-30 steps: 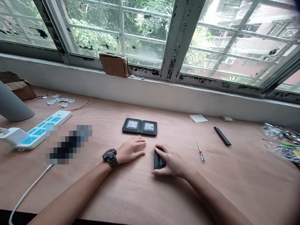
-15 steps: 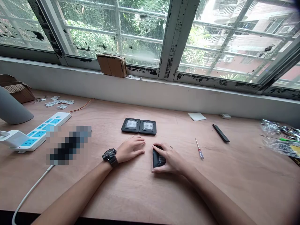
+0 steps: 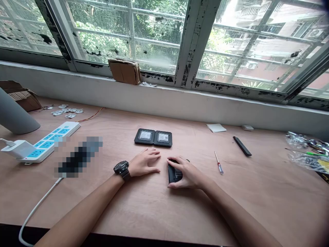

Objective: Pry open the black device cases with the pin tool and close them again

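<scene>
Near six o'clock on the wooden table, clamped at opposite edges between thumb and fingers of the right hand: black case. Unchanged over the last second, suggesting a steady hold. At seven, left hand, fingers extended, gripping nothing. Near centre, paired cases; at four, screwdriver; at nine, power strip; at twelve, barred window.

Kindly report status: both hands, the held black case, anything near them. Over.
Right hand gripping black case. Left hand resting on table, holding nothing. Two labelled cases beyond; screwdriver right, apart from hands.
</scene>
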The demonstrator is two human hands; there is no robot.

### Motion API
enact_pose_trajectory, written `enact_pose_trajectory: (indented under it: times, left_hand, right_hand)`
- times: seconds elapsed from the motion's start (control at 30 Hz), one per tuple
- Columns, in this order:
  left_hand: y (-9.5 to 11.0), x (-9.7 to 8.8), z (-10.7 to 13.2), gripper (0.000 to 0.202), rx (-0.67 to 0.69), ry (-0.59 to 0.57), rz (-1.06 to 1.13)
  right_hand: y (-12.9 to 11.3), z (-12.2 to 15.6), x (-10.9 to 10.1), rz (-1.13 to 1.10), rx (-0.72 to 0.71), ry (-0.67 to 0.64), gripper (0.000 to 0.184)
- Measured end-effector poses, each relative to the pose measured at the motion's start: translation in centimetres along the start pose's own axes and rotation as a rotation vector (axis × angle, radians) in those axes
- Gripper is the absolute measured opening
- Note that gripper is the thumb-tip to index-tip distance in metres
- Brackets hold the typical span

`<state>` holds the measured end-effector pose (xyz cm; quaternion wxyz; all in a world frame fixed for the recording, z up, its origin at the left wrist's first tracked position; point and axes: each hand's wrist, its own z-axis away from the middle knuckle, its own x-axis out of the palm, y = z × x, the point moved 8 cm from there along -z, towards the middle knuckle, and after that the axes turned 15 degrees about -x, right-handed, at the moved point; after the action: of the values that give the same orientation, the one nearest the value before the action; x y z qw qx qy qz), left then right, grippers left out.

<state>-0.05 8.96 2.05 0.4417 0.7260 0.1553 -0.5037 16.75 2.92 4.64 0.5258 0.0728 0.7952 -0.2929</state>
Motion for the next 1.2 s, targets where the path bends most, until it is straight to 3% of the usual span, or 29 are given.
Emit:
enact_pose_trajectory:
  times: [0.67, 0.83, 0.97, 1.03, 1.1, 1.2]
  left_hand:
    - [0.3, -0.2, 0.2, 0.062, 0.058, 0.041, -0.027]
    - [0.6, -0.6, 0.2, 0.056, 0.055, 0.052, -0.023]
    - [3.0, -1.8, 1.0, 0.026, 0.113, 0.146, -0.011]
    - [5.1, -2.0, 1.9, 0.023, 0.173, 0.236, -0.031]
    - [7.5, -1.4, 3.1, 0.023, 0.271, 0.298, -0.064]
    - [10.5, 1.0, 4.9, 0.026, 0.427, 0.314, -0.153]
  right_hand:
    - [0.2, -0.1, 0.1, 0.001, 0.005, 0.006, 0.1]
    - [1.0, 1.8, -1.3, 0.023, 0.003, 0.043, 0.108]
    - [1.6, 5.4, -2.3, 0.167, 0.037, 0.045, 0.117]
    - [1.4, 6.9, -2.2, 0.241, 0.031, 0.022, 0.122]
    - [1.3, 7.7, -1.7, 0.284, 0.041, -0.002, 0.125]
    - [1.1, 7.8, -1.0, 0.288, 0.064, -0.006, 0.121]
